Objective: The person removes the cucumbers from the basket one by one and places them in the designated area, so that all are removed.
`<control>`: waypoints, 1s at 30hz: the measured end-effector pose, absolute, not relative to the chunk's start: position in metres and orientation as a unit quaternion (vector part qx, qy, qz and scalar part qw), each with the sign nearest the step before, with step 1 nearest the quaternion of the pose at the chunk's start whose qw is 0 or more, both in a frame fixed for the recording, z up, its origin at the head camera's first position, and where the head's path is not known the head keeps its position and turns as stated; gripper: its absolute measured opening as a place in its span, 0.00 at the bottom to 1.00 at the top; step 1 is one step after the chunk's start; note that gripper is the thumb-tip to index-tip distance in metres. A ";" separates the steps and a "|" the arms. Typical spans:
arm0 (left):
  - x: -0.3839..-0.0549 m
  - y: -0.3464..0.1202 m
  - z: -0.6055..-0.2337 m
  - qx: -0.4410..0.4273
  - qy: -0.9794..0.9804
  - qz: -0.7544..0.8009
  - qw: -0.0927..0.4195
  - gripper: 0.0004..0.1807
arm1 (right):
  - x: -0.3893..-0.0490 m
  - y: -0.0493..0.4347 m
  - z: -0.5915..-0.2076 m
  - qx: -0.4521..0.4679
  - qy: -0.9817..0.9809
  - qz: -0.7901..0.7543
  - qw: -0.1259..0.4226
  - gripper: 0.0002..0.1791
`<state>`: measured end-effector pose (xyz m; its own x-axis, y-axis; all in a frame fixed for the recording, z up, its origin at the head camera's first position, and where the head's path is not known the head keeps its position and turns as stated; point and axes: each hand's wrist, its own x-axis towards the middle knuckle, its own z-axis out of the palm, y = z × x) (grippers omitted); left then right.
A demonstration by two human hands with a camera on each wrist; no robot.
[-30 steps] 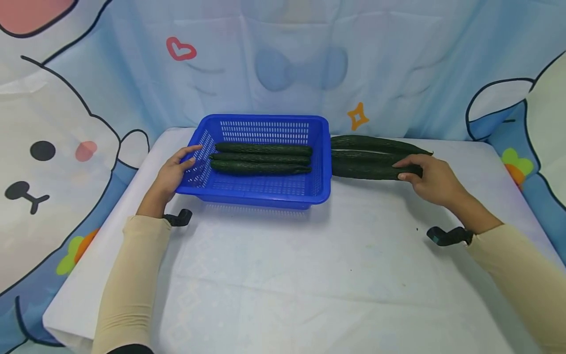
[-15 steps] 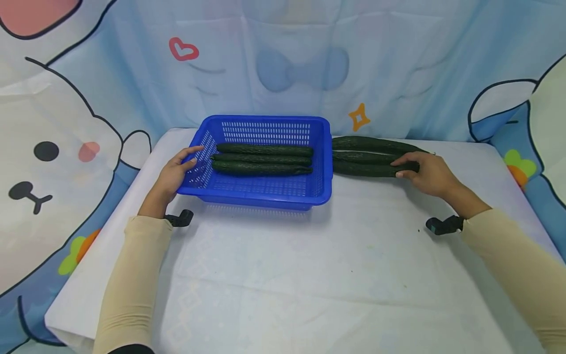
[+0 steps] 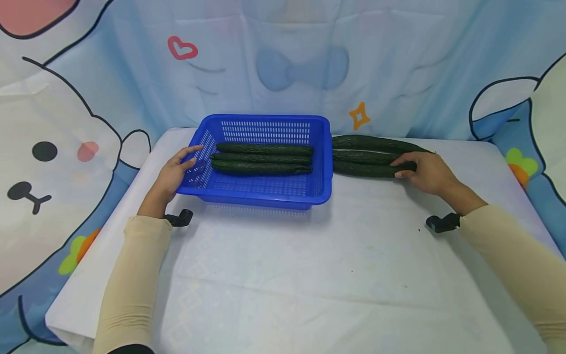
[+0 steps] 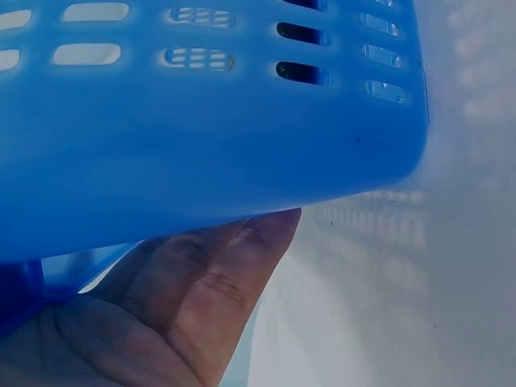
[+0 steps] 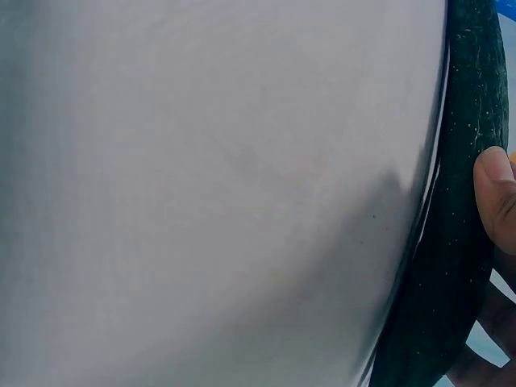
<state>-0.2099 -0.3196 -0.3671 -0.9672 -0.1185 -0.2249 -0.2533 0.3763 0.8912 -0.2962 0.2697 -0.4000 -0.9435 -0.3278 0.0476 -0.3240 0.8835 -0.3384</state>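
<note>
In the head view, my left hand (image 3: 167, 178) grips the left end of a blue plastic basket (image 3: 261, 198) with slotted walls. The left wrist view shows those fingers (image 4: 222, 282) against the basket's edge, fingertips partly hidden behind it. Three dark green cucumbers (image 3: 262, 169) lie side by side inside the basket. To its right, three more cucumbers lie lengthwise on the table, their left ends hidden by the basket. My right hand (image 3: 430, 173) pinches the nearest of these, a cucumber (image 3: 364, 169), near its right end. In the right wrist view, the thumb (image 5: 498, 189) presses along that cucumber's side.
A white cloth covers the table (image 3: 309, 275). Behind it hangs a pale blue curtain (image 3: 300, 59) printed with cartoon figures, close to the back edge. The middle cucumber and the far cucumber (image 3: 376, 143) lie against the curtain side of the held one.
My right hand has shifted slightly left and away from me with the near cucumber, closer against the other two. The left hand and basket stay in place.
</note>
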 end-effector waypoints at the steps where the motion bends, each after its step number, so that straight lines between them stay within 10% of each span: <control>1: -0.210 -0.320 -0.367 -0.113 0.828 0.546 0.062 0.23 | -0.296 0.270 -0.400 -0.167 0.970 -0.173 0.007 0.17; 17: -0.210 -0.319 -0.368 -0.118 0.830 0.541 0.065 0.23 | -0.291 0.257 -0.395 -0.175 0.971 -0.161 0.035 0.22; 30: -0.209 -0.319 -0.367 -0.112 0.829 0.544 0.066 0.23 | -0.261 0.201 -0.356 -0.255 0.943 -0.206 -0.063 0.16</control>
